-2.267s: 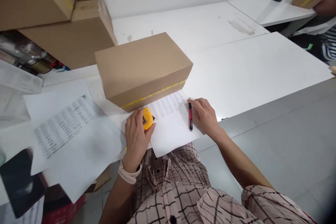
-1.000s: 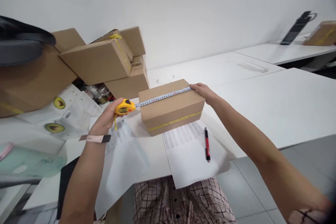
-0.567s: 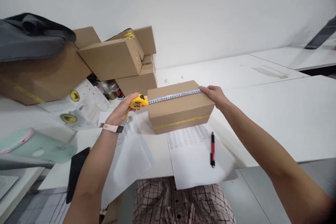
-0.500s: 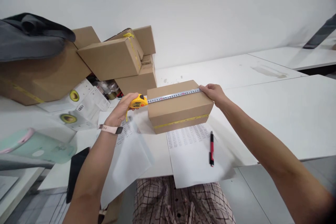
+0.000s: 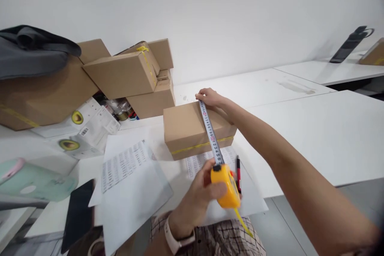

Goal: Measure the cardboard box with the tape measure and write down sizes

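A yellow tape measure (image 5: 225, 186) is gripped in my left hand (image 5: 199, 196), close to the front of the desk. Its extended blade (image 5: 209, 130) runs across the top of a closed cardboard box (image 5: 183, 122) from front to back. At the box's far edge, my right hand (image 5: 210, 97) pinches the blade's end between thumb and fingers. The box sits partly on a printed sheet (image 5: 195, 166). A red and black pen (image 5: 238, 174) lies on that sheet, just right of the tape measure's case.
Printed papers (image 5: 129, 184) and a black tablet-like slab (image 5: 78, 216) lie to the left. Cardboard boxes (image 5: 120, 76), white avocado-printed boxes (image 5: 90, 128) and a mint green container (image 5: 36, 182) crowd the left side. A dark bottle (image 5: 349, 44) stands far right.
The tape has turned from lying along the box's length to crossing its width. My left hand moved right and nearer with the case; my right hand moved left to the far edge.
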A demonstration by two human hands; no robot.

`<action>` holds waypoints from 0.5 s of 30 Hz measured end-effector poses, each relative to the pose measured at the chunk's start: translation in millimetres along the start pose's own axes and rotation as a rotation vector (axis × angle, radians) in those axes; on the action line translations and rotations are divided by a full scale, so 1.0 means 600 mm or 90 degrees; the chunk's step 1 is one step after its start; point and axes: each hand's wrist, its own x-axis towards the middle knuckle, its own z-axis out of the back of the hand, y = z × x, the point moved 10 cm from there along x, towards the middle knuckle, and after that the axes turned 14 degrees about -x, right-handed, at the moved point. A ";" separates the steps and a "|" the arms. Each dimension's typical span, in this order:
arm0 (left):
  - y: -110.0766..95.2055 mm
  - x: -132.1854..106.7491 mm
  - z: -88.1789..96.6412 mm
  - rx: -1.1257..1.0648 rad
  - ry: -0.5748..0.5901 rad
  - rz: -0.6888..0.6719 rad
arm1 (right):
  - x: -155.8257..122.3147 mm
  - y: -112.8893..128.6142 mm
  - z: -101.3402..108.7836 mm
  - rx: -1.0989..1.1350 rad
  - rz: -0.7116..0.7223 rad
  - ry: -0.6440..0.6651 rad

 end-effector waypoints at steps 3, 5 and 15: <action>-0.030 0.012 -0.007 0.000 -0.009 -0.028 | 0.023 -0.011 -0.020 -0.017 -0.021 0.021; -0.030 0.010 -0.006 -0.004 -0.014 -0.027 | 0.022 -0.021 -0.030 0.004 -0.020 0.040; -0.017 0.005 -0.007 -0.004 -0.061 -0.035 | -0.011 -0.024 -0.037 0.252 -0.029 0.061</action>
